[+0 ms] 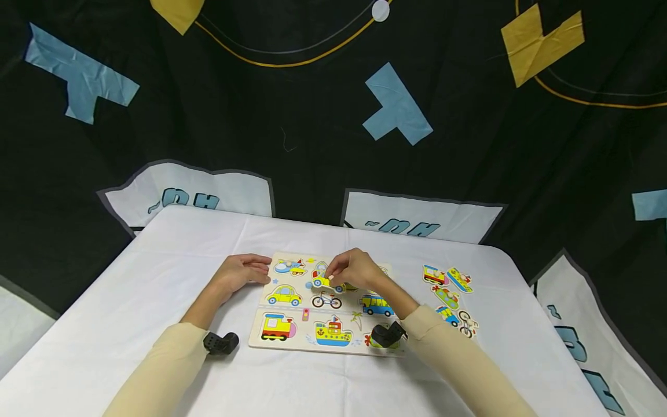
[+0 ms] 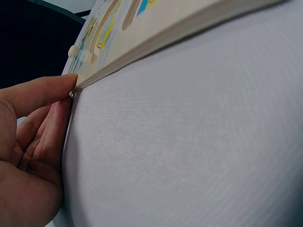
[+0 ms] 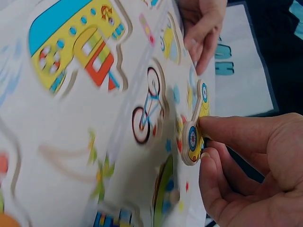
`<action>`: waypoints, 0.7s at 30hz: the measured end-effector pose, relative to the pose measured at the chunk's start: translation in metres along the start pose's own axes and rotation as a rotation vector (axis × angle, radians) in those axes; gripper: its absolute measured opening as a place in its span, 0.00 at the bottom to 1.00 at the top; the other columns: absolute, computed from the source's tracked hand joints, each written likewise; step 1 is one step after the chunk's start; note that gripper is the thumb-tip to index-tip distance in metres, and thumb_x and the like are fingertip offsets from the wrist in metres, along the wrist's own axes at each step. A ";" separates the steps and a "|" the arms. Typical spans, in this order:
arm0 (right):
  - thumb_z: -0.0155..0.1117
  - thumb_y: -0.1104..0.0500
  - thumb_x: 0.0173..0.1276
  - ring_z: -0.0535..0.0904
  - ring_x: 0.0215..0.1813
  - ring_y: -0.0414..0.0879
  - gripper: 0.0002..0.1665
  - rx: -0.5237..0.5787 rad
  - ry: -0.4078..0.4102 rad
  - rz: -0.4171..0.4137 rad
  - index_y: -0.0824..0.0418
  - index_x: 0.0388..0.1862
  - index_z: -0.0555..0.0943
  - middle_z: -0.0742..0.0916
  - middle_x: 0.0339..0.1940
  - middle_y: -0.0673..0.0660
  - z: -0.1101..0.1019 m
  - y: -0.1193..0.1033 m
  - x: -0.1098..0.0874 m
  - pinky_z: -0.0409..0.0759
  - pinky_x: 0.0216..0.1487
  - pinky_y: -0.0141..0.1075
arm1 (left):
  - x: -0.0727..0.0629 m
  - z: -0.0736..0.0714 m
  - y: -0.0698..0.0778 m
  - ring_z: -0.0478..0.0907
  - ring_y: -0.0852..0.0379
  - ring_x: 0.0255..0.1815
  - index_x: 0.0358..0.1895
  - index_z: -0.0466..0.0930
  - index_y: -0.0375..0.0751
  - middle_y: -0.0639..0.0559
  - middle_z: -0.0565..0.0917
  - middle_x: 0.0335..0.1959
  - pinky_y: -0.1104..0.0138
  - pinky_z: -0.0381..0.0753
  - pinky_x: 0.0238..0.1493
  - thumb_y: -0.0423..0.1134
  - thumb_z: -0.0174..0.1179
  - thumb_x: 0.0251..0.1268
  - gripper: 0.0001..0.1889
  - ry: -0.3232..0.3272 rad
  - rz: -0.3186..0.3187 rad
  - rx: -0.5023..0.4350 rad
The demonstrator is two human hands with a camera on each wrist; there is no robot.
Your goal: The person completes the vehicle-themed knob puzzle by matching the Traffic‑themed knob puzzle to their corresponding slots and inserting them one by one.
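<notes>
My right hand (image 1: 359, 271) pinches a yellow car puzzle piece (image 3: 193, 137) with blue wheels between thumb and fingers. The piece is held tilted just over the upper part of the wooden puzzle board (image 1: 328, 349). My left hand (image 1: 241, 273) touches the board's left edge with its fingertips, the fingers loosely bent. In the board, a printed yellow car (image 1: 283, 295) lies below the airplane (image 1: 290, 267), and a bicycle picture (image 3: 147, 106) is in the middle. The right forearm covers part of the board's right side.
Several loose puzzle pieces lie right of the board: a train (image 1: 435, 274), a ship (image 1: 460, 280), a green piece (image 1: 446, 297), a bus (image 1: 447, 315) and a bicycle (image 1: 468, 324). A white cloth (image 1: 292, 382) covers the table. A black curtain (image 1: 312, 127) hangs behind it.
</notes>
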State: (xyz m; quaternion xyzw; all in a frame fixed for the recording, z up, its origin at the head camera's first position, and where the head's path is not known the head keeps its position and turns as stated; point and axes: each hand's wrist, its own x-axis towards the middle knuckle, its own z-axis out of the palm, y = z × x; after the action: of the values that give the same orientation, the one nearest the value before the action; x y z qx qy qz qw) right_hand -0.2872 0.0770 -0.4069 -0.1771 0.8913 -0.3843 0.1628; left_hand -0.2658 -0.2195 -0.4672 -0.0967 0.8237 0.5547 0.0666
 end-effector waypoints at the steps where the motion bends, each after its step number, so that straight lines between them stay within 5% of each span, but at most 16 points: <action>1: 0.77 0.65 0.57 0.76 0.36 0.43 0.05 0.000 -0.005 -0.008 0.57 0.33 0.90 0.88 0.30 0.49 0.003 -0.002 0.002 0.74 0.38 0.33 | 0.000 0.000 0.000 0.85 0.57 0.47 0.61 0.81 0.40 0.46 0.89 0.50 0.55 0.77 0.62 0.35 0.73 0.54 0.28 0.000 -0.001 0.000; 21: 0.77 0.66 0.55 0.74 0.30 0.38 0.05 -0.018 -0.049 -0.081 0.56 0.30 0.91 0.84 0.22 0.45 0.052 -0.030 0.021 0.70 0.35 0.29 | 0.000 -0.001 0.001 0.85 0.57 0.47 0.62 0.81 0.40 0.46 0.89 0.50 0.54 0.77 0.63 0.36 0.74 0.54 0.28 -0.006 -0.001 0.007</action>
State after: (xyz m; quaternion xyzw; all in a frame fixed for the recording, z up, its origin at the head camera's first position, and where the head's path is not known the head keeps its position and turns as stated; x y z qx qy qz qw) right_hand -0.2776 0.0158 -0.4221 -0.2240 0.8826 -0.3780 0.1672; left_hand -0.2656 -0.2200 -0.4659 -0.0952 0.8253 0.5523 0.0699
